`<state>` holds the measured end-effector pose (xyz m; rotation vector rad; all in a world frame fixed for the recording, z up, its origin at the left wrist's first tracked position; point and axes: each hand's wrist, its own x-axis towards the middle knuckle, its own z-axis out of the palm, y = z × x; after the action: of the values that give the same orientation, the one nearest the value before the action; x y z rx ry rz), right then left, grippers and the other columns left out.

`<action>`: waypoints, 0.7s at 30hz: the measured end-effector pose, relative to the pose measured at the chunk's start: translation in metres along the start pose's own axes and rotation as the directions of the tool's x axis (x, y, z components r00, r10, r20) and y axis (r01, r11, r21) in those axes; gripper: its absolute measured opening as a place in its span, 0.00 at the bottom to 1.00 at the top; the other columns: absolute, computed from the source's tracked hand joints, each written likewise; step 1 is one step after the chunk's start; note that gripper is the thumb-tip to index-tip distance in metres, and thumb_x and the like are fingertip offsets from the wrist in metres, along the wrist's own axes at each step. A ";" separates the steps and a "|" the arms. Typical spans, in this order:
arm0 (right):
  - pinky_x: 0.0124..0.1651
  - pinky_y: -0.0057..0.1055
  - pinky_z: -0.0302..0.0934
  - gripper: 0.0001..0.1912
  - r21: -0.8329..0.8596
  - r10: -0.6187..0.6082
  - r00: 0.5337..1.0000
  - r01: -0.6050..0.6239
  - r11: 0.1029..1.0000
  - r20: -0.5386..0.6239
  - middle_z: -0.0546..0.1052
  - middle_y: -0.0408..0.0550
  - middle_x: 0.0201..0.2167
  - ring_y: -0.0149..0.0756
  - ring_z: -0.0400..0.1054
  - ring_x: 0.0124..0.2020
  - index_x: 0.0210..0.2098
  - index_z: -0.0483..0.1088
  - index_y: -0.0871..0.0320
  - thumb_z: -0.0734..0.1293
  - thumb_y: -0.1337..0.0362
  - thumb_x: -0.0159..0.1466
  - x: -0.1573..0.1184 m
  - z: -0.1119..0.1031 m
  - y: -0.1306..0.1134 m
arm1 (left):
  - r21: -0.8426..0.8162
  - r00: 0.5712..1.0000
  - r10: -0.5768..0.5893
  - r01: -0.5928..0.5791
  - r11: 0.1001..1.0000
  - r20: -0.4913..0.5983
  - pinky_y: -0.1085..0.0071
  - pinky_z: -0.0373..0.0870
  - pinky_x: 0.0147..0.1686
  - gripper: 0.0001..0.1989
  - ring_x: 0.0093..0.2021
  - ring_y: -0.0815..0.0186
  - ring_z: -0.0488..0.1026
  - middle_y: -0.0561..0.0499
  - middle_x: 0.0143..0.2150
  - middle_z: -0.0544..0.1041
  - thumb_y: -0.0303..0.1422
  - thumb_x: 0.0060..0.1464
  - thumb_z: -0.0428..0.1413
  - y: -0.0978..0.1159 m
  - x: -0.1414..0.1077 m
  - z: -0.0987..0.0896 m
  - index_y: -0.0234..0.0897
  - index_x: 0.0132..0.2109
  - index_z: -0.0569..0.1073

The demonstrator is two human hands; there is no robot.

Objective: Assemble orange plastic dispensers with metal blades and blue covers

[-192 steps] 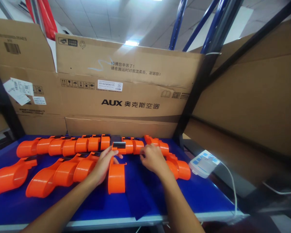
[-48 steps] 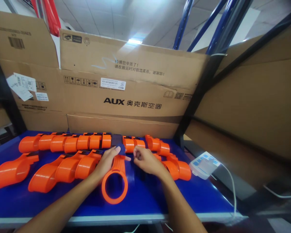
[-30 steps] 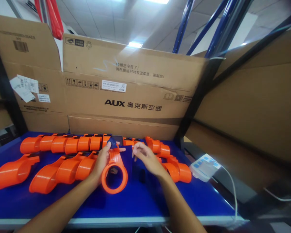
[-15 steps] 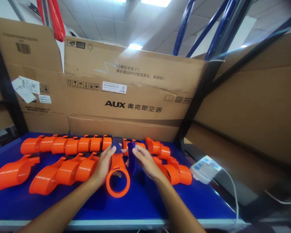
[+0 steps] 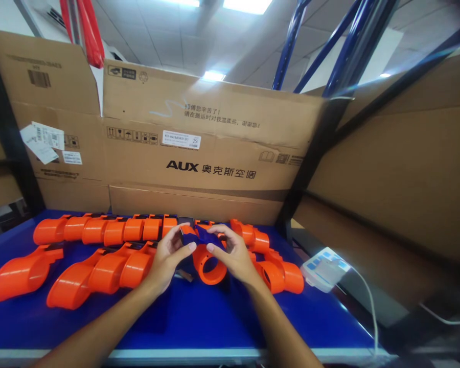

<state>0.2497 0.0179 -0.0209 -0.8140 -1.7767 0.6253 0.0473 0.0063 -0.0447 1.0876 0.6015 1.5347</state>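
Observation:
Near the middle of the blue table (image 5: 199,322), my left hand (image 5: 172,255) and my right hand (image 5: 232,250) are closed on a dark blue piece (image 5: 201,236), one at each end. Orange plastic shows beside the piece at my left fingertips. Just below it is an orange ring (image 5: 212,268), its opening facing me; whether it is joined to the blue piece cannot be made out. A small flat grey item (image 5: 184,276) lies on the table beside my left hand.
Orange ring parts (image 5: 113,232) stand in rows to the left, with more orange parts (image 5: 291,277) to the right. A cardboard sheet (image 5: 214,153) rises behind. At the right edge sits a white and blue box (image 5: 325,268) with a cable. Black posts flank the table.
The orange ring has swung up and back, turning between my hands. My hands have tilted inward, and the blue strip that stood upright in my right hand now lies across between both hands.

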 end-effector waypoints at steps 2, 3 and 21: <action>0.60 0.45 0.64 0.20 -0.012 0.005 1.000 -0.005 1.000 0.001 0.78 0.51 0.49 0.47 0.71 0.54 0.50 0.74 0.52 0.76 0.52 0.62 0.000 0.000 0.001 | 0.000 1.000 -0.006 0.006 1.000 0.003 0.63 0.72 0.58 0.31 0.58 0.53 0.76 0.45 0.57 0.80 0.34 0.46 0.72 0.000 0.000 0.000 0.42 0.58 0.75; 0.60 0.45 0.64 0.20 -0.014 0.008 1.000 -0.008 1.000 0.001 0.78 0.51 0.49 0.47 0.71 0.54 0.50 0.74 0.52 0.76 0.53 0.62 0.000 0.000 0.001 | -0.005 1.000 -0.006 0.006 1.000 0.006 0.63 0.72 0.57 0.31 0.58 0.53 0.76 0.45 0.57 0.80 0.34 0.46 0.72 0.000 0.000 -0.001 0.42 0.58 0.75; 0.55 0.46 0.69 0.25 -0.156 -0.019 0.994 0.035 0.987 0.108 0.79 0.53 0.53 0.49 0.75 0.51 0.57 0.70 0.51 0.74 0.53 0.63 -0.009 0.006 -0.016 | -0.001 0.991 0.093 -0.094 0.996 0.096 0.59 0.67 0.62 0.30 0.64 0.49 0.71 0.43 0.62 0.76 0.37 0.50 0.69 0.007 -0.005 -0.004 0.42 0.60 0.74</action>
<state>0.2422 0.0008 -0.0162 -0.8758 -1.9495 0.5232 0.0407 0.0004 -0.0424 1.1996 0.4939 1.5524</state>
